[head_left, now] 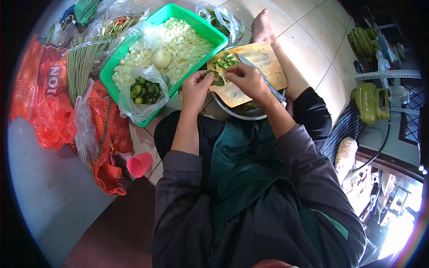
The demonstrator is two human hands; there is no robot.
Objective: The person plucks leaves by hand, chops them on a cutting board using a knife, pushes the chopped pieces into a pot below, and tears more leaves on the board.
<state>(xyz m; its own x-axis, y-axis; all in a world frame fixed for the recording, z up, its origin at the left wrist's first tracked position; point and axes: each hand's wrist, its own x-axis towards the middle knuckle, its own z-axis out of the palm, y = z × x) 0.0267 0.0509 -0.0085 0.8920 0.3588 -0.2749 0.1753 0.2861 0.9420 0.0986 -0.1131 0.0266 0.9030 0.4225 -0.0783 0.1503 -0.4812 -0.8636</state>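
A dark green leaf (218, 80) is pinched in the fingers of my left hand (198, 86), over the left edge of a wooden cutting board (263, 58). My right hand (251, 81) is closed at the leaf's right side, its thumb and fingertips together there. Beyond my fingers, a small pile of green leaves (226, 61) lies on the board. A knife (268, 81) with a grey-blue handle rests across the board, partly behind my right hand. Beneath the board is a round metal pot (255, 118) with dark contents, mostly hidden.
To the left stands a green basin (220, 40) of chopped pale pieces, a whole peeled onion (161, 58) and a bag of limes (145, 91). Red mesh sacks (105, 129) and a pink cup (140, 165) lie further left. A green gas cylinder (367, 102) is at right.
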